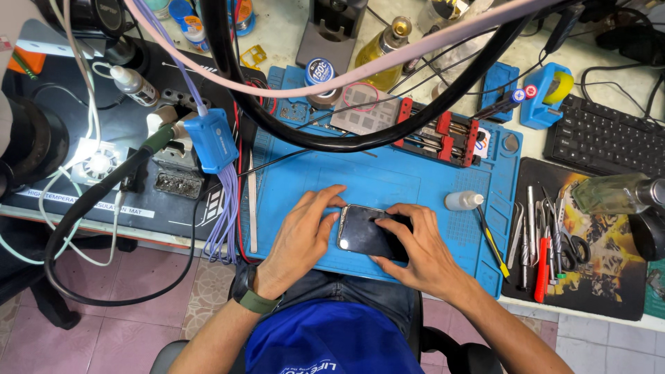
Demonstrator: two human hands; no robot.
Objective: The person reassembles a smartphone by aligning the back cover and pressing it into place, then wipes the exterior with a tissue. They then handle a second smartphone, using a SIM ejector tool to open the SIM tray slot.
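Observation:
A dark smartphone (361, 232) lies flat on the blue silicone work mat (388, 176), near its front edge. My left hand (303, 234) rests on the mat with its fingers touching the phone's left edge and top corner. From the other side, my right hand (415, 251) covers the phone's right part, fingers spread over the dark glass and thumb along the lower edge. Both hands hold the phone between them. A dark watch with a green strap sits on my left wrist.
A small white squeeze bottle (463, 201) and a yellow-handled tool (492, 242) lie right of the phone. Tweezers and screwdrivers (544, 242) sit on a dark mat. A red clamp fixture (440, 135), thick black cable (332, 135), keyboard (603, 138) and a blue cable box (211, 138) surround the mat.

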